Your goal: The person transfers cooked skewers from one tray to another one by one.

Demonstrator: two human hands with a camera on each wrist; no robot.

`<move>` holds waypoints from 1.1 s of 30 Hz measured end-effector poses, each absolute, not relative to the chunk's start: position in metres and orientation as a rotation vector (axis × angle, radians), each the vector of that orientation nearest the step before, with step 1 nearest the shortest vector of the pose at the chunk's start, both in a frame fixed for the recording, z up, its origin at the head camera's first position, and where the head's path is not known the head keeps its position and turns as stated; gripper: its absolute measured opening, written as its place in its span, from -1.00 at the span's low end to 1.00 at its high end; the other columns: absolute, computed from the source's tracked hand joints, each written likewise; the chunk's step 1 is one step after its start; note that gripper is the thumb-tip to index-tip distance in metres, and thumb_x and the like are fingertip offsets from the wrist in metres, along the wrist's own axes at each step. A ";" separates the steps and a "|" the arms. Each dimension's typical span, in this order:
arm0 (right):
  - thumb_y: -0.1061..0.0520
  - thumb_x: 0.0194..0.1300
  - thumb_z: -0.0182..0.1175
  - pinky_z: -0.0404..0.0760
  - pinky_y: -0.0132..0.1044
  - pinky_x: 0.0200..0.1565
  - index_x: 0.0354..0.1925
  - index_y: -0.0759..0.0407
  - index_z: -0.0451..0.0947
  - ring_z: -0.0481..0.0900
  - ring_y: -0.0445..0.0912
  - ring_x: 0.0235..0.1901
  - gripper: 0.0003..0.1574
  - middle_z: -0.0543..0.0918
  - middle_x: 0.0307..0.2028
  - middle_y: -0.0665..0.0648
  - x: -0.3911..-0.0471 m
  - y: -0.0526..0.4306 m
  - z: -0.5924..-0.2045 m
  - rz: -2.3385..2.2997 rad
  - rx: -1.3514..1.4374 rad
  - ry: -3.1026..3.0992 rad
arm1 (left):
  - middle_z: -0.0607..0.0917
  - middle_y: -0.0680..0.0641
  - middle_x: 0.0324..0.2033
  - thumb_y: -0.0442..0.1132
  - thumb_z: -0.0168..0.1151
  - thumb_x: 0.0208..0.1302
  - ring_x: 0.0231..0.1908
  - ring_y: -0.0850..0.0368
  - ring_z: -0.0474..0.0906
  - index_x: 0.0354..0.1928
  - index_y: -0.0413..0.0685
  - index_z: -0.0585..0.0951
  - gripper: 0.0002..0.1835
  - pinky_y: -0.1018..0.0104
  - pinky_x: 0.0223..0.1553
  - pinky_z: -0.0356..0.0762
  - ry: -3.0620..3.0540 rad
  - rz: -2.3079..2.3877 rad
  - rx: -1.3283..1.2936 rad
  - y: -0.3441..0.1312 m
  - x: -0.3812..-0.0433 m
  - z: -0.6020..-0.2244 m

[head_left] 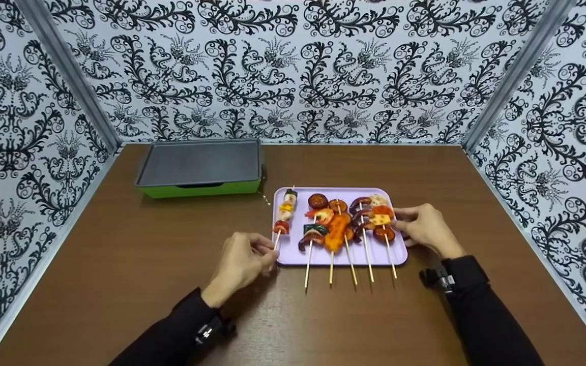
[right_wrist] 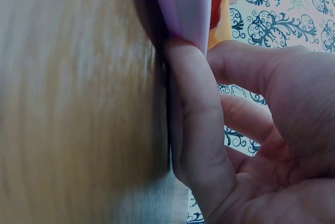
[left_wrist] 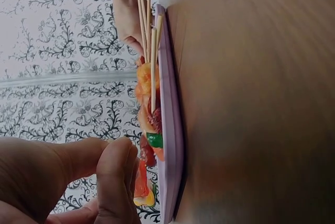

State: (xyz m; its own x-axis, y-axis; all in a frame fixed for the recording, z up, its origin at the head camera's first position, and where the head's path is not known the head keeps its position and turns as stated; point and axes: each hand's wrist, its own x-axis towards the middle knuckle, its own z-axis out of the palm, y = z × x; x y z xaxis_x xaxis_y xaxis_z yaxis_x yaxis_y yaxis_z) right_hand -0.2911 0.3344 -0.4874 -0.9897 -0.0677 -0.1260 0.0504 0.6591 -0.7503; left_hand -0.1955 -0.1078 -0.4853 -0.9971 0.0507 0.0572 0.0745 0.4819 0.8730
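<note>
A lilac tray (head_left: 300, 203) lies on the table, bearing several skewers of food with sticks poking over its near edge. My left hand (head_left: 242, 259) pinches the bare stick of the leftmost skewer (head_left: 286, 208), which carries red, yellow, pale and dark green pieces. That skewer lies over the tray's left side; in the left wrist view the fingers hide most of its stick. On the opposite side, my right hand (head_left: 428, 229) grips the tray's rim between thumb and fingers, as the right wrist view shows. An orange coated skewer (head_left: 337, 234) lies mid-tray.
A green griddle (head_left: 199, 162) with a flat dark grey plate stands at the back left of the brown wooden table (head_left: 135, 284). Patterned black and white walls (head_left: 293, 76) enclose the back and both sides.
</note>
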 end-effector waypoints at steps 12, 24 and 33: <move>0.08 0.60 0.53 0.92 -0.20 -0.39 0.53 0.20 0.69 0.87 -0.13 -0.47 -0.34 0.80 0.15 0.61 -0.292 0.335 -0.488 -1.237 -0.005 2.731 | 0.93 -0.14 -0.41 -0.47 0.61 0.26 -0.54 0.24 0.80 -0.21 -0.28 0.89 -0.91 0.39 -0.45 0.83 -2.656 -1.732 -0.095 -0.097 -0.195 -0.494; 0.08 0.59 0.53 0.92 -0.21 -0.38 0.52 0.21 0.70 0.88 -0.13 -0.45 -0.35 0.83 0.13 0.57 -0.291 0.335 -0.489 -1.241 -0.026 2.733 | 0.91 -0.11 -0.41 -0.49 0.61 0.27 -0.54 0.27 0.80 -0.16 -0.35 0.85 -0.86 0.31 -0.42 0.89 -2.603 -1.926 -0.067 -0.089 -0.195 -0.499; 0.05 0.58 0.55 0.91 -0.21 -0.40 0.51 0.21 0.72 0.87 -0.13 -0.47 -0.35 0.82 0.13 0.59 -0.292 0.335 -0.489 -1.234 -0.044 2.741 | 0.87 -0.14 -0.39 -0.50 0.65 0.28 -0.54 0.21 0.81 -0.12 -0.40 0.83 -0.81 0.25 -0.40 0.92 -2.606 -1.960 -0.032 -0.083 -0.191 -0.496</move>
